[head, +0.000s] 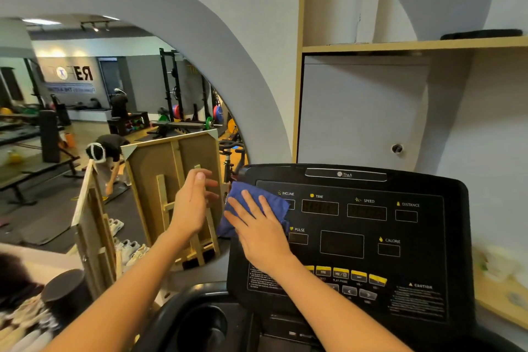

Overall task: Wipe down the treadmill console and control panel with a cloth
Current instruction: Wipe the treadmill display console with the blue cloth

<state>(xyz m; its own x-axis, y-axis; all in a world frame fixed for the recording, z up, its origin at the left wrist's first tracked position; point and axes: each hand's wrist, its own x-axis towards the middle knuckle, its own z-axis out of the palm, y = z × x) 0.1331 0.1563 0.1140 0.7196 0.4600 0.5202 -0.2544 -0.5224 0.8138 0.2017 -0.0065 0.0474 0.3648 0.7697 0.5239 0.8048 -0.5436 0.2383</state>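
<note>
Two hands were up by the treadmill console (371, 237). The right hand (258, 233) lay flat on a blue cloth (251, 203), with its fingers spread out and straight, pressing the cloth onto the top left part of the console, next to the word INCLINE. The left hand (194, 200) was in the air just left of the console, loose and a little curled, and it held nothing.

It looked like the wiping had only begun, because the cloth was at the left edge and most of the panel lay to the right. The next move would likely need a push to the right, over the small screens, then down to the yellow buttons (351, 274).

The cloth was bunched up. Its long side ran from the low left to the top right, and the fingers on it pointed up and to the left. The console leaned back, and its long side ran left to right.
</note>
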